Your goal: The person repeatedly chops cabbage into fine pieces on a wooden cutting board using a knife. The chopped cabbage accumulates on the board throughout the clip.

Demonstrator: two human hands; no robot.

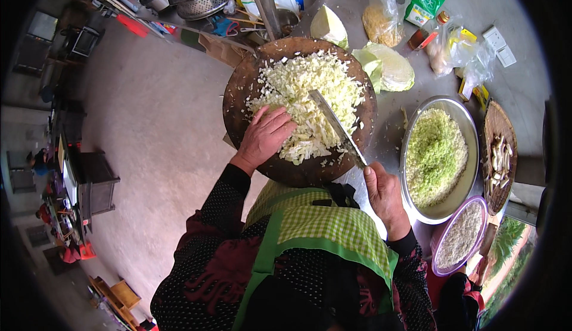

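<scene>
Chopped cabbage (313, 94) is heaped on a round wooden chopping block (241, 90). My right hand (385, 195) grips the handle end of a cleaver (336, 124), whose blade lies across the right part of the heap, seen nearly edge-on. My left hand (269, 135) rests on the lower left of the heap with its fingers slightly spread; whether bits lie under the fingers is hidden. Two cut pieces of cabbage, a wedge (328, 25) and a larger piece (391, 67), lie on the metal table beyond the block.
To the right stand a metal basin (435, 161) of finely chopped vegetable, a woven tray (494, 125) of pale pieces and a purple-rimmed basin (460, 237), near another person's arm (456, 299). Plastic bags (464, 54) lie at the back. A metal post (263, 5) rises behind the block.
</scene>
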